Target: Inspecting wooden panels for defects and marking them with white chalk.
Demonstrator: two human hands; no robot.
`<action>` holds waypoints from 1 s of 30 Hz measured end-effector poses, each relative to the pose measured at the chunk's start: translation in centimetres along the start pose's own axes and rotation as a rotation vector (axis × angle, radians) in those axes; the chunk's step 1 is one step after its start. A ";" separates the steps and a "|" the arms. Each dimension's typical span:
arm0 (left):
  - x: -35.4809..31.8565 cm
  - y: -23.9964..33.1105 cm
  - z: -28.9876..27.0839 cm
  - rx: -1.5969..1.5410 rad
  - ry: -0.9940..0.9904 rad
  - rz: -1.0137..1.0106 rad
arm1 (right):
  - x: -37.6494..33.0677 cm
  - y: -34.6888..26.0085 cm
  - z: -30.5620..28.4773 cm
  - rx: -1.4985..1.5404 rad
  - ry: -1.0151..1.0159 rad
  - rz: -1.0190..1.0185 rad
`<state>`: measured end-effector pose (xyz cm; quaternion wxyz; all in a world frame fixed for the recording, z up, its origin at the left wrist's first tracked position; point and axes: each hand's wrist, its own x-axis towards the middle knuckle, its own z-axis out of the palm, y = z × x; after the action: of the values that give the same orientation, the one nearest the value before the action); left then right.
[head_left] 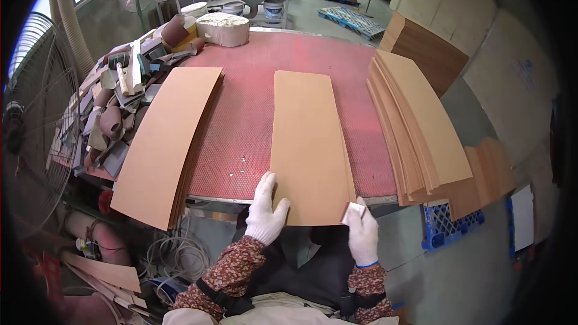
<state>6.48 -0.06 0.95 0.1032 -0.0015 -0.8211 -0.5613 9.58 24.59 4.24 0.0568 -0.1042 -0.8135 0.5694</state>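
The right hand's grip (363,232), in a white glove, closes around a small pale sanding block (354,212) pressed to the near right corner of a thin wooden panel (307,144). The left hand (265,209), also gloved, lies flat and open on the panel's near left edge. The panel rests lengthwise at the middle of a bench (253,102) topped with a red textured mat, its near end overhanging the edge. A stack of like panels (165,144) lies to the left, and a fanned stack (415,126) to the right. Used sandpaper rolls and scraps (114,102) crowd the bench's left side, beside a large caged fan (33,114).
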 end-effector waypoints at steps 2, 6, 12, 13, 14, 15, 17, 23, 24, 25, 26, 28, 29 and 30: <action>-0.2 0.0 1.0 0.043 0.018 0.040 | 0.0 2.0 0.5 -0.110 0.009 -0.062; -0.2 0.4 2.7 0.067 0.043 0.066 | 0.5 1.9 0.6 0.024 0.006 -0.039; -0.4 0.4 3.1 0.116 0.053 0.052 | -0.1 1.6 1.8 -0.032 0.051 -0.102; -0.5 0.5 3.0 0.131 0.056 0.067 | 0.0 2.6 1.5 -0.117 0.054 -0.131; -0.2 0.5 2.9 0.146 0.061 0.087 | -0.3 2.3 1.9 -0.120 0.051 -0.126; -0.2 0.4 2.5 0.137 0.061 0.081 | -0.7 2.0 2.3 -0.081 0.060 -0.127; -0.3 0.2 2.3 0.132 0.054 0.082 | -1.1 2.4 2.8 -0.080 0.100 -0.127; -0.5 0.9 1.9 0.100 0.058 0.055 | -0.6 1.0 1.0 0.033 -0.037 -0.051; -0.6 1.1 1.9 0.091 0.071 0.033 | -0.6 0.9 0.9 0.027 -0.027 -0.044; -0.7 0.9 2.2 0.103 0.082 0.052 | -0.7 0.9 1.1 0.014 -0.002 -0.074; -0.8 1.0 2.5 0.092 0.075 0.051 | -0.7 1.0 1.1 -0.002 0.020 -0.109; -0.9 1.1 2.7 0.080 0.080 0.061 | -0.5 2.2 0.8 -0.027 0.050 -0.110; -0.8 0.9 2.6 0.073 0.081 0.075 | -0.3 2.4 0.7 -0.023 0.039 -0.112; -0.7 0.8 2.4 0.064 0.079 0.070 | -0.3 2.4 0.4 -0.020 0.028 -0.112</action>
<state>6.89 2.55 0.72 0.1551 -0.0047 -0.8333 -0.5306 9.99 24.93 1.83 0.0991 -0.0671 -0.8229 0.5554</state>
